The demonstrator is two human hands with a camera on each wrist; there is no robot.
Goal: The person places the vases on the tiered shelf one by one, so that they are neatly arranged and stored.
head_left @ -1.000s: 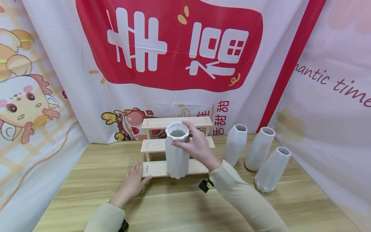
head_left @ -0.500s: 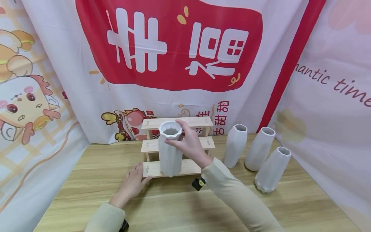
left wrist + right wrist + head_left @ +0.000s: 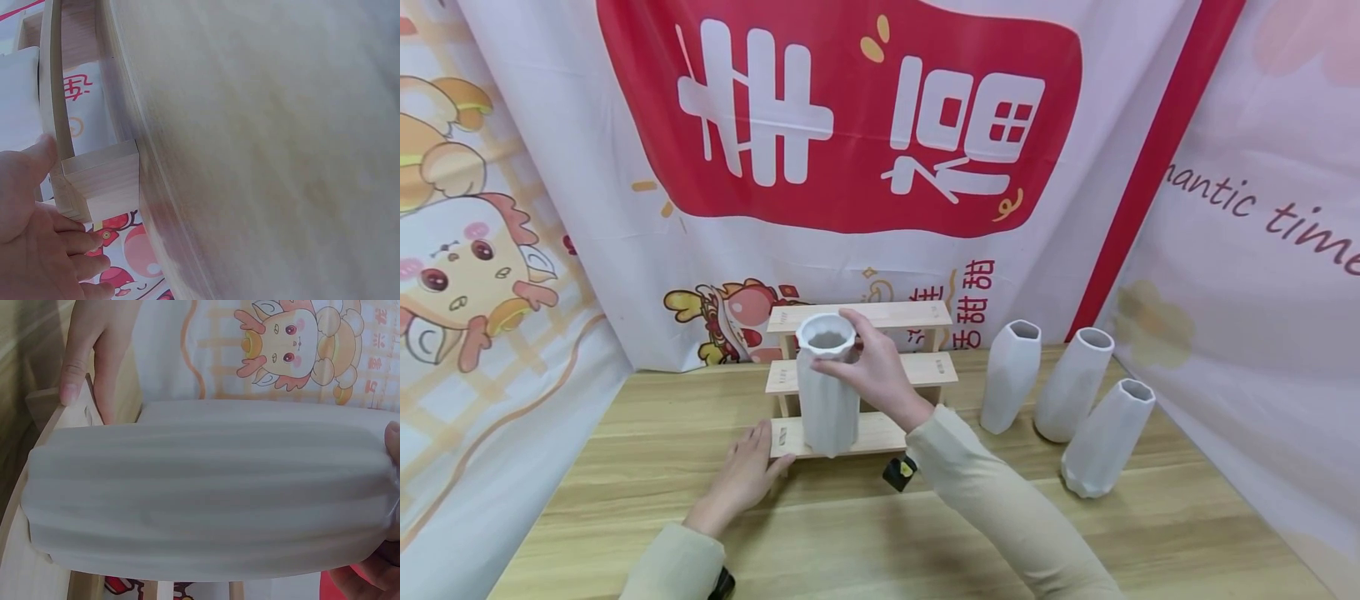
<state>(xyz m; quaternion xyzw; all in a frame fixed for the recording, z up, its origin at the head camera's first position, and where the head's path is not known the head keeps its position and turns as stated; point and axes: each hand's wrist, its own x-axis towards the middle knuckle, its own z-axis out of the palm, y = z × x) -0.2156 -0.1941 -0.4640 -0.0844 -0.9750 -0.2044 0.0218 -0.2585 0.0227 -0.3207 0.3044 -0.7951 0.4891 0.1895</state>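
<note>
My right hand (image 3: pixel 880 371) grips a white fluted vase (image 3: pixel 829 400) near its scalloped rim, thumb in front and fingers behind. Upright, the vase is at the bottom board of a three-tier wooden display stand (image 3: pixel 880 315), left of its middle. In the right wrist view the vase's base meets the board (image 3: pixel 25 569); whether its full weight rests there I cannot tell. At the stand's lower left corner rests my left hand (image 3: pixel 741 477). Its thumb (image 3: pixel 44 153) touches the board's edge and its loosely extended fingers (image 3: pixel 78 244) lie along the end.
To the right on the wood-grain table (image 3: pixel 820 542) stand three other white vases: one angular (image 3: pixel 1011 379), one smooth with a round mouth (image 3: pixel 1073 387), one faceted (image 3: pixel 1108 440). Printed cloths (image 3: pixel 1045 275) hang behind and at both sides.
My right hand has moved the fluted vase leftward along the front of the stand. My left hand has stayed at the corner, and the other vases have not moved.
</note>
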